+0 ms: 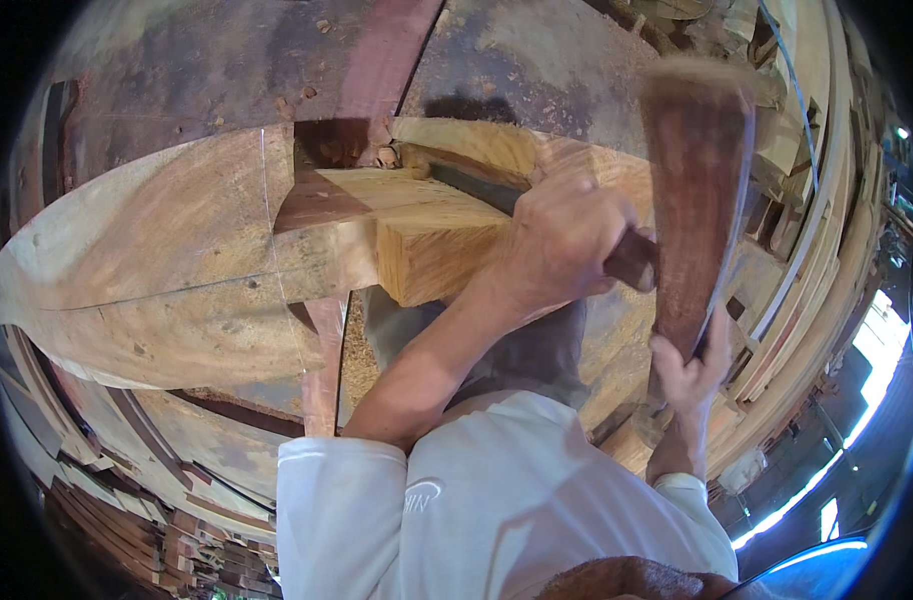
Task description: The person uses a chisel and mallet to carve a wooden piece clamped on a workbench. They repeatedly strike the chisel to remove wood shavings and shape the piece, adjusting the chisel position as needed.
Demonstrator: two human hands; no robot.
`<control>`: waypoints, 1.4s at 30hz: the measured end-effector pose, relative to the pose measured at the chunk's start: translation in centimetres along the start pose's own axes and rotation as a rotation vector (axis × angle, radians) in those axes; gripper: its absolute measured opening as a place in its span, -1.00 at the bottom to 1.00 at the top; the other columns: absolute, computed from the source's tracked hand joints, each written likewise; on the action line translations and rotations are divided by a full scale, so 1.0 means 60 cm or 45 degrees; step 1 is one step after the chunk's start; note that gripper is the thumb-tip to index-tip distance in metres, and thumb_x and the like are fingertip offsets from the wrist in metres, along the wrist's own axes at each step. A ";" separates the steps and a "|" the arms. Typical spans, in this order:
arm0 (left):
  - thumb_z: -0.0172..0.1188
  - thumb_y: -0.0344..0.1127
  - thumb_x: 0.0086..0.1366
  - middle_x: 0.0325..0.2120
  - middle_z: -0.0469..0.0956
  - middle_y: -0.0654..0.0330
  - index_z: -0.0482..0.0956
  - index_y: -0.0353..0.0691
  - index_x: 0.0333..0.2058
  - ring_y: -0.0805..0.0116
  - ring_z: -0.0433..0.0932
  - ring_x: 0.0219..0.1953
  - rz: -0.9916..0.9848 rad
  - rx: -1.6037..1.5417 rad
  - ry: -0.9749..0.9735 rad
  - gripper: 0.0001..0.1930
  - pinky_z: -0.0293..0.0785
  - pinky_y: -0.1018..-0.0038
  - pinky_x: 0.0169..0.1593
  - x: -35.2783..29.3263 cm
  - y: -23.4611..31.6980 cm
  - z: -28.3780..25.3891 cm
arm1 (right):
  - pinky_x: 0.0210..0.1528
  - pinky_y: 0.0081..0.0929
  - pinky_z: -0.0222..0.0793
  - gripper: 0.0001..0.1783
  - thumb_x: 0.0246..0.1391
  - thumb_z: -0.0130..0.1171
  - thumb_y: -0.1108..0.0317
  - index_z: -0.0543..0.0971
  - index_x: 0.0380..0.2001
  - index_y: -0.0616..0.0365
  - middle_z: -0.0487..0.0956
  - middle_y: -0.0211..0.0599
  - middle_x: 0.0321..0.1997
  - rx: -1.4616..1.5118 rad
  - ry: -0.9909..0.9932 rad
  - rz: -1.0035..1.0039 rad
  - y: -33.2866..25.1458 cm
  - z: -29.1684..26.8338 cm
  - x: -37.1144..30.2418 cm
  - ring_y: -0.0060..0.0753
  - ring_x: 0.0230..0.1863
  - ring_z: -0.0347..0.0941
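My left hand (571, 235) is closed in a fist around a chisel. Its dark wooden handle (631, 262) juts out on the right, and a grey strip that looks like its blade (471, 186) runs into a slot in the timber. My right hand (694, 368) grips the lower, narrow end of a dark wooden mallet (698, 200), broad and flat, its top blurred by motion. The mallet's face is close to the handle's end; contact cannot be made out. Left of my fist, a squared timber block (441, 255) adjoins a large pale curved wooden piece (166, 260) with lines across it.
Wood shavings and chips lie on the stained surface (536, 60) behind the work. Stacked planks (811, 280) line the right side. More boards and offcuts (106, 520) are piled at the lower left. A reddish beam (386, 60) passes beneath the work.
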State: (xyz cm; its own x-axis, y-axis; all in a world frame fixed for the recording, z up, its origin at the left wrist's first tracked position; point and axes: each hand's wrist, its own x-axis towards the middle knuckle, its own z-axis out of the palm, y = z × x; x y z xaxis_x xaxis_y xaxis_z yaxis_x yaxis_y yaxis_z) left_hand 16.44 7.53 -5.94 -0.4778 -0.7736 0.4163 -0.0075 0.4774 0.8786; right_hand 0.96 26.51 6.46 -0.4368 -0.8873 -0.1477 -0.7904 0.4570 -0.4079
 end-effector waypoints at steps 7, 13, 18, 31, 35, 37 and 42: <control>0.61 -0.29 -0.22 -0.44 0.56 0.25 0.57 -0.07 -0.38 0.14 0.56 -0.34 -0.056 0.162 0.126 -0.60 0.45 0.23 -0.23 -0.016 -0.015 0.011 | -0.26 -0.21 0.56 -0.34 0.12 0.38 -0.19 0.57 -0.09 0.26 0.61 -0.06 -0.12 1.359 0.185 -0.110 0.008 -0.031 0.023 -0.11 -0.28 0.59; 0.61 -0.30 -0.22 -0.43 0.55 0.34 0.57 -0.03 -0.37 0.22 0.55 -0.28 -0.058 0.207 0.004 -0.58 0.36 0.21 -0.09 -0.011 -0.009 0.000 | 0.03 -0.21 0.56 -0.18 -0.10 0.58 0.31 0.49 0.23 0.37 0.67 0.01 0.01 0.232 0.186 0.001 0.031 0.023 0.015 -0.13 -0.01 0.65; 0.48 -0.32 -0.12 -0.51 0.46 0.30 0.49 -0.05 -0.42 0.22 0.49 -0.35 -0.051 0.191 0.089 -0.68 0.33 0.21 -0.13 -0.001 -0.008 0.001 | -0.34 -0.30 0.54 -0.55 0.01 0.45 0.14 0.51 -0.26 0.28 0.58 -0.16 -0.38 1.316 0.311 0.107 -0.021 -0.001 0.027 -0.14 -0.37 0.59; 0.51 -0.31 -0.22 -0.39 0.54 0.27 0.54 -0.06 -0.36 0.18 0.57 -0.23 0.048 -0.014 -0.035 -0.60 0.49 0.22 -0.20 0.004 0.028 -0.046 | -0.43 -0.31 0.51 0.16 0.09 0.38 -0.34 0.02 0.44 0.11 0.54 -0.02 -0.28 1.196 0.335 -0.064 -0.036 0.001 0.043 -0.18 -0.41 0.52; 0.51 -0.31 -0.21 -0.53 0.53 0.30 0.54 -0.03 -0.42 0.17 0.56 -0.41 0.015 -0.113 0.246 -0.66 0.51 0.24 -0.33 0.009 -0.001 -0.034 | -0.41 -0.38 0.50 0.27 0.13 0.30 -0.42 -0.11 0.54 0.12 0.51 -0.12 -0.30 1.075 0.215 -0.175 -0.010 -0.021 0.038 -0.25 -0.45 0.48; 0.56 -0.29 -0.11 -0.56 0.52 0.28 0.56 -0.06 -0.45 0.18 0.52 -0.50 0.037 -0.070 0.309 -0.69 0.44 0.30 -0.43 0.014 -0.011 -0.046 | -0.32 -0.42 0.53 0.12 0.12 0.40 -0.27 0.14 0.47 0.22 0.54 -0.20 -0.30 0.896 0.041 -0.237 0.020 -0.016 0.038 -0.30 -0.40 0.50; 0.59 -0.28 -0.13 -0.57 0.54 0.26 0.57 -0.08 -0.48 0.16 0.51 -0.54 0.046 -0.096 0.324 -0.69 0.42 0.32 -0.46 0.011 -0.020 -0.043 | 0.22 -0.25 0.44 -0.33 -0.25 0.54 0.31 0.61 0.04 0.19 0.63 -0.12 0.01 0.665 0.321 0.248 0.053 0.005 -0.002 -0.11 0.07 0.59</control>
State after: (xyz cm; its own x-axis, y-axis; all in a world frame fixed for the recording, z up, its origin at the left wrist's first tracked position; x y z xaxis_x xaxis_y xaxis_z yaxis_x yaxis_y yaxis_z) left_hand 18.39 5.40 -6.12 -0.2399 -0.8412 0.4845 0.0754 0.4815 0.8732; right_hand -1.36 28.04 4.90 -0.6905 -0.7197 -0.0722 -0.3989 0.4622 -0.7920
